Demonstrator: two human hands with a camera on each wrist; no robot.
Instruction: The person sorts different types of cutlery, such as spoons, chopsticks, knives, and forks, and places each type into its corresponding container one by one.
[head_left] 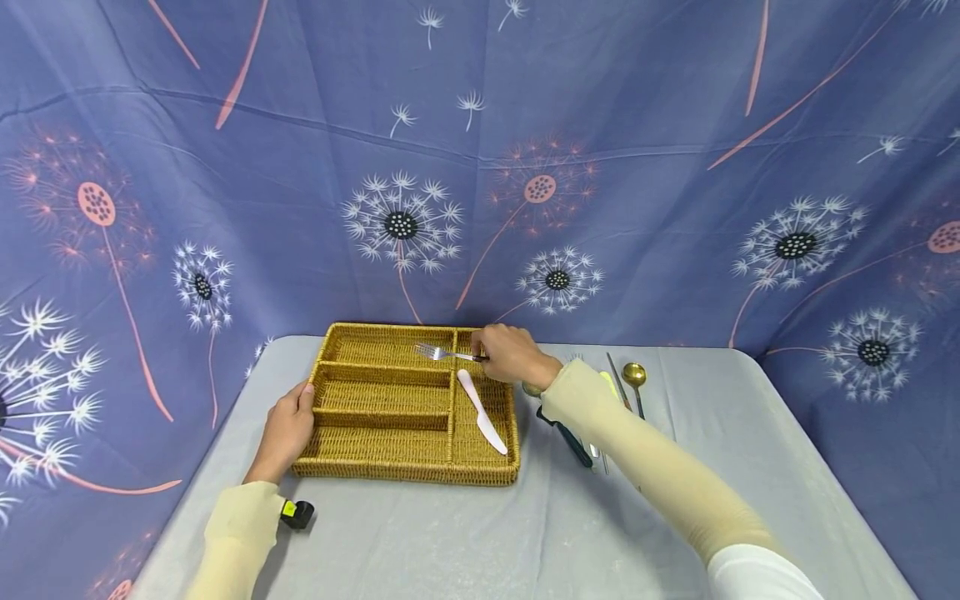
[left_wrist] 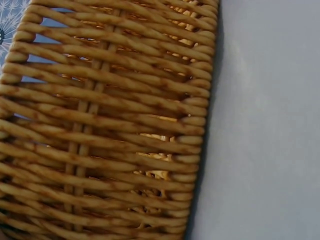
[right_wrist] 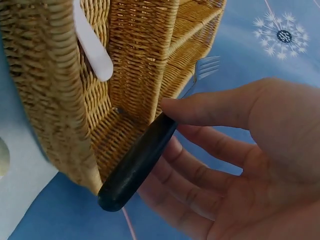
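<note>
A woven wicker cutlery tray (head_left: 405, 473) with several compartments stands on the table. At its left end my left hand (head_left: 288, 429) holds the rim; the left wrist view shows mostly the woven outer wall (left_wrist: 105, 120). Over the far right part of the tray, my right hand (head_left: 513, 354) pinches a fork (head_left: 442, 352) by its black handle (right_wrist: 137, 162) between thumb and fingers. The fork's silver tines (right_wrist: 207, 65) point left, above the divider. A white knife (head_left: 483, 417) lies slanted in the right-hand compartment below that hand.
To the tray's right, partly under my right forearm, lie several utensils, among them a gold spoon (head_left: 634, 377) and one with a dark green handle (head_left: 573, 446). A black object with a yellow-green patch (head_left: 297, 514) is beside my left wrist. Patterned blue cloth (head_left: 637, 208) hangs behind the table.
</note>
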